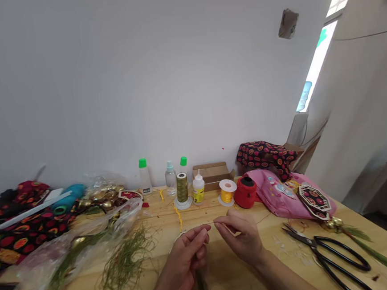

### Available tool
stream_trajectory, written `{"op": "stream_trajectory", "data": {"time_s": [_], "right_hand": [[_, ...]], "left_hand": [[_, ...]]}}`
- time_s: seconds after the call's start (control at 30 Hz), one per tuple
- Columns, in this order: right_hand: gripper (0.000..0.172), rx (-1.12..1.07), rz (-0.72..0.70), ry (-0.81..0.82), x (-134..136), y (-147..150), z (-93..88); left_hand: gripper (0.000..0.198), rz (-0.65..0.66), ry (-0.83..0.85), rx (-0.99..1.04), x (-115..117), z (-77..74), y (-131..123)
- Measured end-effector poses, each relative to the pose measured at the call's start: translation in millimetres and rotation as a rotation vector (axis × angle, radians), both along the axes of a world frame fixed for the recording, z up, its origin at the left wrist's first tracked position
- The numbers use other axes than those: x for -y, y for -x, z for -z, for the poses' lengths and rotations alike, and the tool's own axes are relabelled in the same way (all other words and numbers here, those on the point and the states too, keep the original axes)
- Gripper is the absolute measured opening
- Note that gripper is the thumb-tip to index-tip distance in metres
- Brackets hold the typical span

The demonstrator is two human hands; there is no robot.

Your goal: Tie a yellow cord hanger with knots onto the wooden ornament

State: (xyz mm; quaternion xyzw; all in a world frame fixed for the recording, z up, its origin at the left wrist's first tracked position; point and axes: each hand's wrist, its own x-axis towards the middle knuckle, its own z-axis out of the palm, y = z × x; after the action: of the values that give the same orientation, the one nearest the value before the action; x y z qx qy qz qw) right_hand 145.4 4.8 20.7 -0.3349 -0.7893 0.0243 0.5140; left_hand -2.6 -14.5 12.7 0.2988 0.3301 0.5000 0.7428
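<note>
My left hand [189,257] is closed, thumb against the index finger. From beneath it hangs a dark green thread tassel [202,285], its upper part hidden by the fingers. Close by on the right, my right hand [239,235] pinches a thin thread [212,223] that spans the small gap between both sets of fingertips. A loose heap of green threads [125,262] lies left of my hands. To the right rest black-handled scissors [317,244] with their blades towards the wall.
Along the back stand an olive thread spool [182,188], a glue bottle [199,190], a yellow cord spool [227,191] and a red thread cone [246,192]. A pink bag [274,194] lies right. Plastic bags [68,257] and patterned fabric [22,230] cover the left.
</note>
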Motion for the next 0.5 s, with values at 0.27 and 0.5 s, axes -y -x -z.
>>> {"op": "stream_trajectory", "data": {"time_s": [0.27,0.5], "right_hand": [[0.017,0.154,-0.058,-0.028,2.4,3.3,2.8],[0.016,0.172,-0.056,-0.059,0.3,1.2,3.8]], "left_hand": [[0.024,0.056,-0.096,-0.184,-4.9,7.3,3.0],[0.028,0.044,-0.136,-0.316,-9.4,11.8,5.2]]}}
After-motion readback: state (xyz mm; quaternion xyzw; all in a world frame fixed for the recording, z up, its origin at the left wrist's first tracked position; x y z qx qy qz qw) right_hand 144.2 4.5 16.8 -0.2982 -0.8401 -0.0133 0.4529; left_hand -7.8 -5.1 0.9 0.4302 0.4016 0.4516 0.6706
